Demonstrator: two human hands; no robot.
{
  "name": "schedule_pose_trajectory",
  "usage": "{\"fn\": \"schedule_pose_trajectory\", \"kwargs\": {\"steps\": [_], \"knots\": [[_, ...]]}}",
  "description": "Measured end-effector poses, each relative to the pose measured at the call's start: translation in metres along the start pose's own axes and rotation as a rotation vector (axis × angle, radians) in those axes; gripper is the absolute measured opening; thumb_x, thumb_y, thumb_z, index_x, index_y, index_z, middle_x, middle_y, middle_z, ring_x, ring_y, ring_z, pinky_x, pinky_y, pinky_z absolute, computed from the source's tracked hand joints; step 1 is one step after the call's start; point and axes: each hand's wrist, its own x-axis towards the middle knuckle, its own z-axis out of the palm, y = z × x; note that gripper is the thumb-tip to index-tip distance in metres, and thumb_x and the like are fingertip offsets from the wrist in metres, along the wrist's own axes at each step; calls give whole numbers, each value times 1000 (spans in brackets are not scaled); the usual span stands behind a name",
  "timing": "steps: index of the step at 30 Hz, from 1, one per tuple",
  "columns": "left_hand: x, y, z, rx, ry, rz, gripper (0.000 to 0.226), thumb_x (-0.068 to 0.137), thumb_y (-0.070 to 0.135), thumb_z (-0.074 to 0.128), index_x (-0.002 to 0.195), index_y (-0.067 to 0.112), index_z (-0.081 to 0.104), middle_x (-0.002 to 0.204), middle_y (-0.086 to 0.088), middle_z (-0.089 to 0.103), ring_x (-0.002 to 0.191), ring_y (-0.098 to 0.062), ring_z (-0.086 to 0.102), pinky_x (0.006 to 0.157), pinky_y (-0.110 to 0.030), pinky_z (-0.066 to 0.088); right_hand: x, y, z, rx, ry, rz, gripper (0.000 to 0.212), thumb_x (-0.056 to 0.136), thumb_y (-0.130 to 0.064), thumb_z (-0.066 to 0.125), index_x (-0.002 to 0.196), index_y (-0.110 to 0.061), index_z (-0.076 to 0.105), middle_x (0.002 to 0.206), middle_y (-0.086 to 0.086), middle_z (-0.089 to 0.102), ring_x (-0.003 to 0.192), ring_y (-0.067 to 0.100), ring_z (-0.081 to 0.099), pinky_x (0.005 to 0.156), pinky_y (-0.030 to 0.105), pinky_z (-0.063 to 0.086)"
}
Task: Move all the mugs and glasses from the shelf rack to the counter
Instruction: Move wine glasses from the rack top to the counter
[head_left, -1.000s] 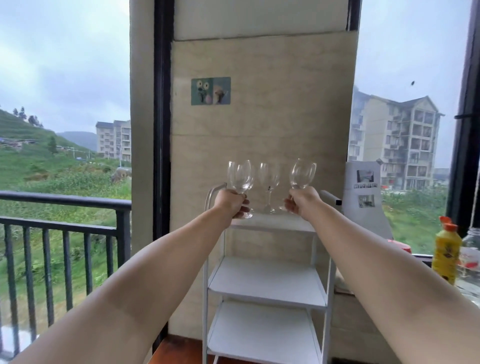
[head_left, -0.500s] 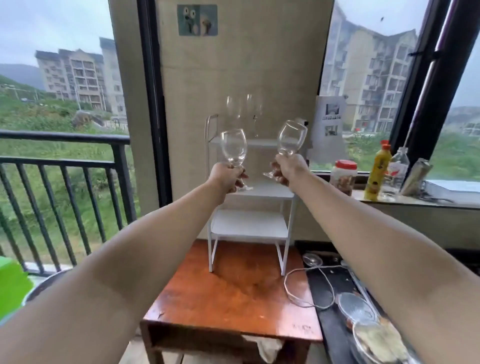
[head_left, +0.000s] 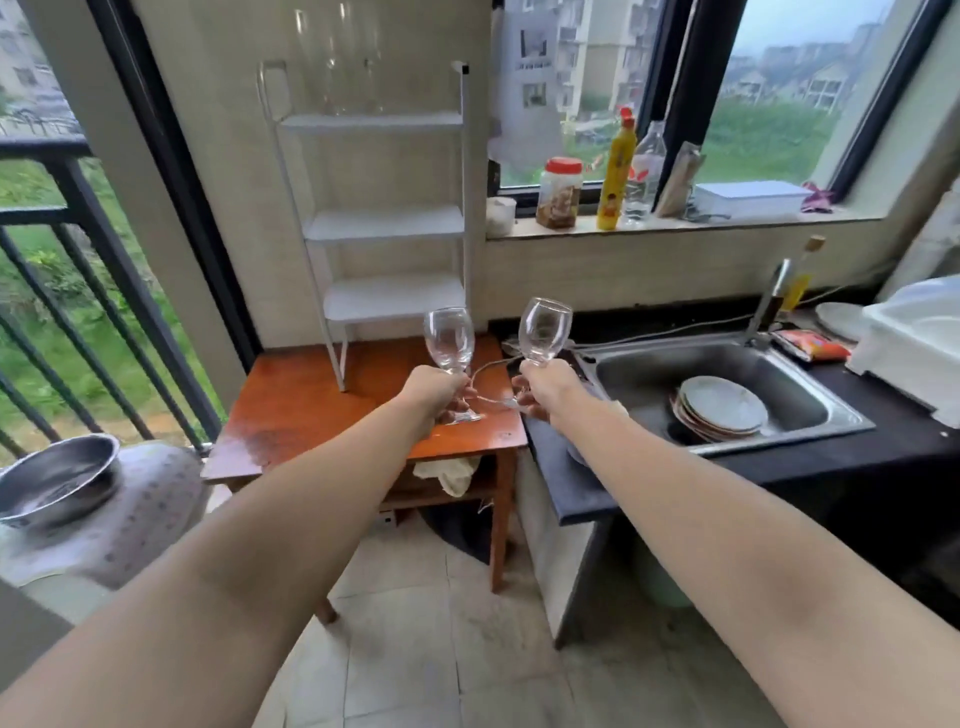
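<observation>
A steel sink (head_left: 613, 376) holds a stack of plates (head_left: 719, 408). On the windowsill (head_left: 675, 231) stand a red-lidded jar (head_left: 560, 193), a yellow bottle (head_left: 616, 174), a clear bottle (head_left: 644, 174) and a white box (head_left: 750, 197). A wooden table (head_left: 291, 410) sits by the balcony railing (head_left: 78, 260). A metal bowl (head_left: 54, 480) rests at the left, on a patterned cloth.

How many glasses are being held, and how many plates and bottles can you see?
Glasses held: 2, one in the left hand at, one in the right hand at
Plates in the sink: about 4, stacked
Bottles on the sill: 2, yellow and clear
Total: about 8
</observation>
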Motion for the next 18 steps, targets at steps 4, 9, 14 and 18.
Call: {"fn": "schedule_pose_trajectory", "kwargs": {"steps": [4,9,14,18], "knots": [[-20,-31,64,25,-82,-40,22,94,9,52,72,11,56,71,-3,61,47,-9,45,39,-14,30,-24,58,-58,51,64,71,19,97,-20,48,81,-11,55,64,1,54,43,12,48,32,16,36],[-62,-66,178,108,-259,-99,23,93,11,50,71,12,55,71,-2,60,46,-10,42,40,-16,26,-71,136,-171,135,197,204,28,96,-15,41,69,-12,48,65,3,51,44,13,40,28,9,26],[-129,-95,315,142,-416,-146,22,94,11,48,73,13,54,71,-2,59,28,-1,43,35,-11,24,-137,205,-308,206,340,271,27,96,-13,41,70,-13,47,67,4,49,42,12,37,27,11,24],[-207,-125,436,184,-588,-197,13,93,8,48,82,9,53,70,-4,56,27,-1,37,30,-8,22,-212,267,-426,154,507,335,27,97,-16,40,71,-13,47,68,1,51,45,12,42,35,18,29]]}}
